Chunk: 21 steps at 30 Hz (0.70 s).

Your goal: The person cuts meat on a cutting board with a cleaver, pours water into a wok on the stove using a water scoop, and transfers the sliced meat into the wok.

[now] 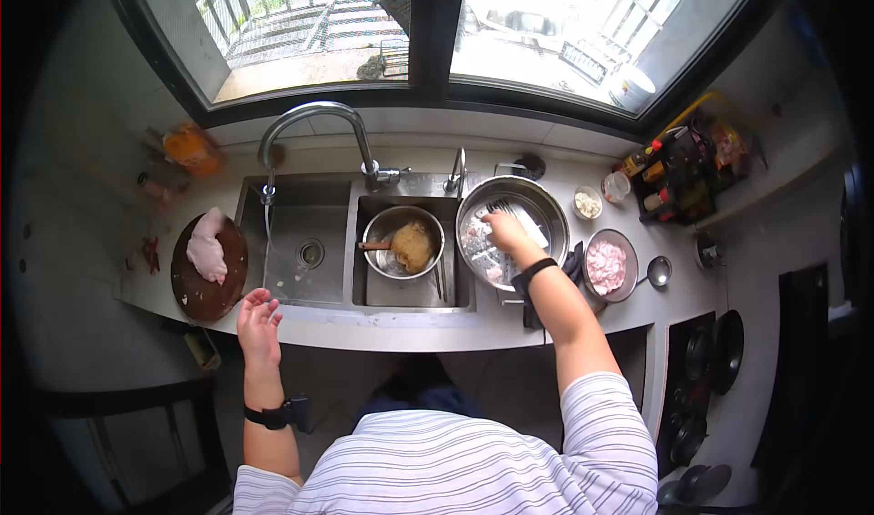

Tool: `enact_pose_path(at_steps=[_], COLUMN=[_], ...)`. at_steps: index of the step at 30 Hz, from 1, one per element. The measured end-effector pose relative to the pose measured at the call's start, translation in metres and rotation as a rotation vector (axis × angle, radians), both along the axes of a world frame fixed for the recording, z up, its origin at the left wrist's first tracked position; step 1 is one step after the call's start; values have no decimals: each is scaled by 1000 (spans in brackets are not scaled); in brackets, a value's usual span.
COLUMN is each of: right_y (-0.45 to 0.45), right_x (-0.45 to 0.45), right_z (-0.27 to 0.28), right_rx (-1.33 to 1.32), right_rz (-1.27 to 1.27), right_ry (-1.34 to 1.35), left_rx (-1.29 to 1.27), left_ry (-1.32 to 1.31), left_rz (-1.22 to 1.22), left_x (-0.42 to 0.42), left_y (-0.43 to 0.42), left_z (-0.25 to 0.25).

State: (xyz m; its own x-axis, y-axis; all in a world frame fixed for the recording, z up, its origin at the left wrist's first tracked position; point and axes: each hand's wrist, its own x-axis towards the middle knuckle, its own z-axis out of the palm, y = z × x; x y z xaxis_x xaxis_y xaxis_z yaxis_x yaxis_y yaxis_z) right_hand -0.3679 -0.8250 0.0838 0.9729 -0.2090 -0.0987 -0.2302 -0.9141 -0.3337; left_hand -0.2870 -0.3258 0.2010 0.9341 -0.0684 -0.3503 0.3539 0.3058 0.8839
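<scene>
My right hand (506, 230) reaches into a wide metal pan (557, 207) on the counter, fingers pointing down and drawn together. Whatever they grip is too small to make out. Pale pinkish bits (494, 272) lie on the pan's shiny bottom, and a dark slotted patch shows beyond the fingers. My left hand (259, 328) hangs palm up at the counter's front edge, fingers loosely curled and apart, holding nothing. Nearest to it is a round brown cutting board (233, 274) bearing a pale slab of raw meat (208, 246). A bowl of pink chopped meat (606, 267) stands right of the pan.
Between the hands is a double sink (350, 269); its right basin holds a metal pot (439, 233) with a wooden-handled tool and something tan. A tall faucet (319, 108) arches behind. Rightward are a small white-filled bowl (587, 203), a ladle (659, 271) and a bottle rack (678, 173).
</scene>
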Motion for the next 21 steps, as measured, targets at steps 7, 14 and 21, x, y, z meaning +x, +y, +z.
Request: enact_pose_path(at_steps=[7,14,21], right_y=[19,-14,10], right_x=[39,7,-43], right_z=[-67,-71,-43], right_rx=[-107,-21,-179], right_rz=[56,215,624], right_ry=[169,378,360], left_rx=[100,137,106], left_ry=[108,137,168], left_rz=[1,164,188], left_x=[-1,7,17], left_y=[-29,-11,-21], left_z=[-13,-28,-32])
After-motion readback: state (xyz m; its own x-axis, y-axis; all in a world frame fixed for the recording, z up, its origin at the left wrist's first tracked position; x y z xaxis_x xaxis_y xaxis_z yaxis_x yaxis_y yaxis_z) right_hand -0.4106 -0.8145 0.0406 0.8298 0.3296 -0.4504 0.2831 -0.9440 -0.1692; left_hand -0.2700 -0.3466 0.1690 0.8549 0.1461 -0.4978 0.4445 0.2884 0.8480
